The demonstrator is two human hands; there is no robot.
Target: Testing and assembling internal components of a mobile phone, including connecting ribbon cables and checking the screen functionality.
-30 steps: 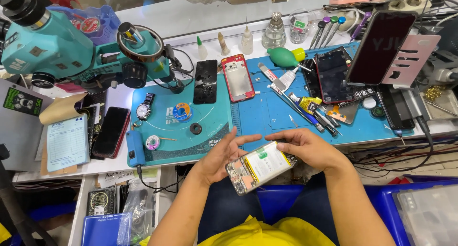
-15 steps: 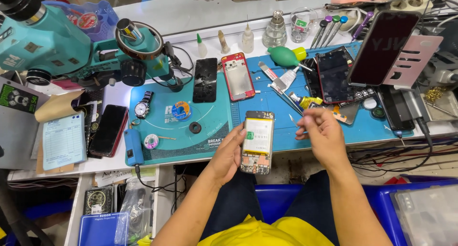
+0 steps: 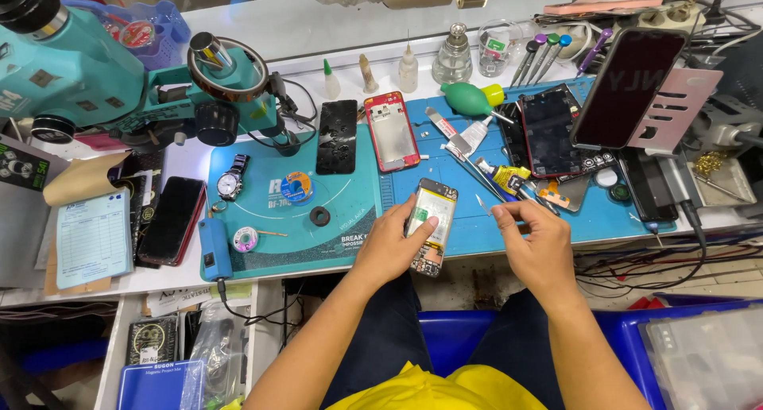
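The left hand (image 3: 393,247) holds an open phone (image 3: 431,223) with its back off, fingers wrapped around its side and thumb on top, just over the front edge of the tabletop (image 3: 556,227). The right hand (image 3: 536,239) is just beside it and pinches a thin pointed tool (image 3: 484,206) between thumb and finger. Farther back on the blue mat (image 3: 429,175) lie a red phone shell (image 3: 391,130) and a dark phone screen (image 3: 337,137).

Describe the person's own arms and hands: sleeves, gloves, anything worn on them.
Both forearms are bare to the elbow, with no sleeves in view. The left hand and the right hand wear no gloves, and no ring, watch or wristband shows on either. Fingernails are short. A yellow shirt shows below.
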